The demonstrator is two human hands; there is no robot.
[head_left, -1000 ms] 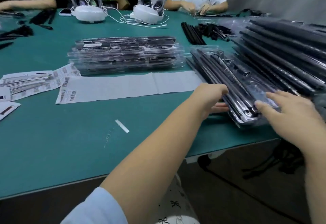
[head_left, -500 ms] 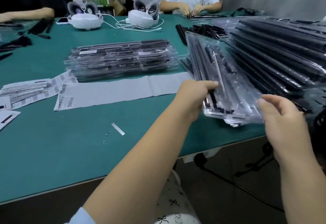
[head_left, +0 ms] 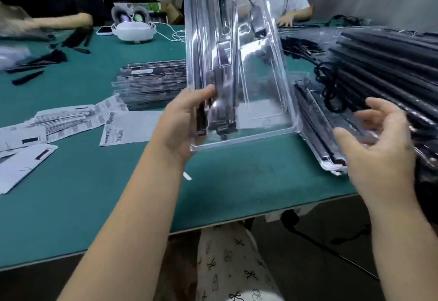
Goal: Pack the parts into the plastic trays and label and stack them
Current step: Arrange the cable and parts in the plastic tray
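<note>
My left hand (head_left: 182,120) grips the lower left edge of a clear plastic tray (head_left: 258,82), held nearly upright above the table, with black rod-like parts inside it. My right hand (head_left: 376,144) hovers open to the right of the tray, fingers spread, touching nothing I can see. Below and behind it lie more filled trays (head_left: 315,132) on the table's right side. A finished stack of trays (head_left: 151,84) sits in the middle of the green table (head_left: 94,205). Label sheets (head_left: 128,129) with barcodes lie in front of that stack.
A large pile of long black parts (head_left: 388,68) fills the right edge. More label sheets (head_left: 30,132) lie at the left. Loose black parts (head_left: 47,58), a phone (head_left: 104,30) and a white headset (head_left: 132,27) sit at the back. Other people work across the table.
The top tray has been lifted off the right pile and tipped upright by my left hand. My right hand has let go of it and opened beside it.
</note>
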